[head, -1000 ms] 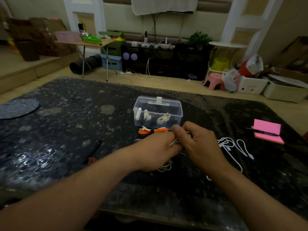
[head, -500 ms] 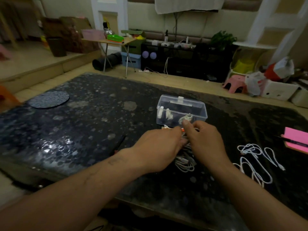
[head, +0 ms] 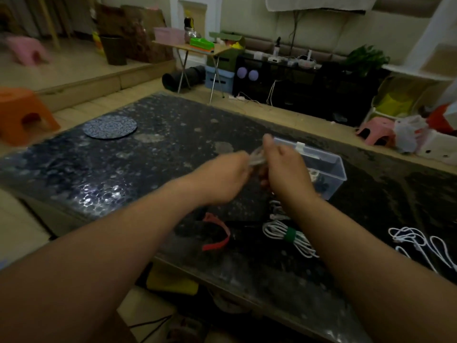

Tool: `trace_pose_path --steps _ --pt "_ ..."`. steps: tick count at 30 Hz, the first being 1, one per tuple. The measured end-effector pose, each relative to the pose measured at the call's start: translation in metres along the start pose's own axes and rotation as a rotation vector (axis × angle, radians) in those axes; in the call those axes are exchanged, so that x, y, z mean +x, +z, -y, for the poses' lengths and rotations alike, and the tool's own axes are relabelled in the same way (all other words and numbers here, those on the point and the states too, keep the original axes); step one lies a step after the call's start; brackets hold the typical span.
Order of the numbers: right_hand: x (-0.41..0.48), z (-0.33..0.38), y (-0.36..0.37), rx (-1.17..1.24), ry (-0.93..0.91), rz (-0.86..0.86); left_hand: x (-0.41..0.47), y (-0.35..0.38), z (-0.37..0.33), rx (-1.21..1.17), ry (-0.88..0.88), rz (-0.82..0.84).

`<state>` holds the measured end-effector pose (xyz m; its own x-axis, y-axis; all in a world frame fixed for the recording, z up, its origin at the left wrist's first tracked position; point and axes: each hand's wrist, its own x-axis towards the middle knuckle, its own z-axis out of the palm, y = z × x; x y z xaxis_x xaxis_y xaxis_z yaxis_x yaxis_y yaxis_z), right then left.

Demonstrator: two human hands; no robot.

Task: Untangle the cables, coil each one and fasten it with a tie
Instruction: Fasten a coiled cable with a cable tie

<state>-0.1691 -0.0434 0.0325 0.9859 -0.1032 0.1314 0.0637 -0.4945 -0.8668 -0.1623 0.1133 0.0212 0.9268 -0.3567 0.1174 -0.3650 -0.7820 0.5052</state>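
Right, nearest first. The red tie [head: 217, 233] lies loose on the desk [head: 148, 169], on your side of the clear box [head: 331, 167] and close to the desk's front edge. Your left forearm passes right over it, and one careless sweep could send it to the floor.

Just right of it, also on your side of the box, sits the tied coil [head: 289, 235], white with a green band. Your right forearm crosses its end. Drag that arm back low and you likely pull the coil with it.

Further right of the box is the loose white cable [head: 420, 243], unbound, loops spread out. Drop anything there and it probably tangles again.

Pale strands [head: 277, 211] show under your right wrist, between the tied coil and the box. I can't tell whether they belong to what you're holding. If they do, lifting higher could snag them on the tied coil.

Your left hand [head: 222, 177] and right hand [head: 286, 174] are both curled onto the pale cable [head: 257, 158], raised above the desk in front of the box's left end. Blur hides the exact finger placement. Main risk: no tie is in either hand, so reaching for one means a one-handed hold, and the loops may spring open.

The box sits just behind your right hand, so a forward jerk would knock it. The round mat [head: 110, 126], far left of the box, is out of the way.
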Motion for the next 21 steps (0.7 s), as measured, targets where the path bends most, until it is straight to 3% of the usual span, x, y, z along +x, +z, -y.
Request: trace_pose_path --steps 3,9,16,21 --pt "0.010 0.008 0.017 0.100 0.079 0.109 -0.001 -0.036 0.029 -0.173 -0.132 -0.125" --pt "0.009 -0.035 0.058 -0.564 -0.135 0.494 -0.006 -0.047 0.065 -0.421 -0.247 -0.216" --pt "0.023 -0.034 0.080 -0.846 -0.447 0.752 -0.005 -0.051 0.065 -0.457 -0.230 -0.208" --pt "0.037 -0.035 0.093 -0.905 -0.531 0.739 -0.004 -0.048 0.054 -0.426 -0.203 -0.150"
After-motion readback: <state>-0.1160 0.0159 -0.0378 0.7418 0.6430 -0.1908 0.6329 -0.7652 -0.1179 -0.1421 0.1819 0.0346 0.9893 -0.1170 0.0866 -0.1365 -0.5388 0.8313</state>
